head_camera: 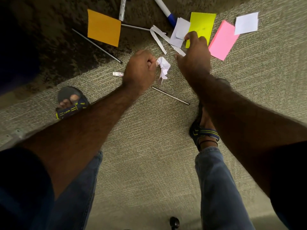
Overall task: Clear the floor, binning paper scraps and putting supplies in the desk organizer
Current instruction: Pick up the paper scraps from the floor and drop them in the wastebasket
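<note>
Clutching crumpled white paper [163,68], left hand [139,68] fisted

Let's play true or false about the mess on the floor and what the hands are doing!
1. The left hand holds a crumpled white paper. True.
2. The orange sticky pad lies beside the pink pad. False: the yellow pad does; orange lies far off on the dark carpet.
3. The right hand reaches over the white paper scraps. True.
4. The blue-capped marker is in a hand. False: it lies on the floor.
</note>
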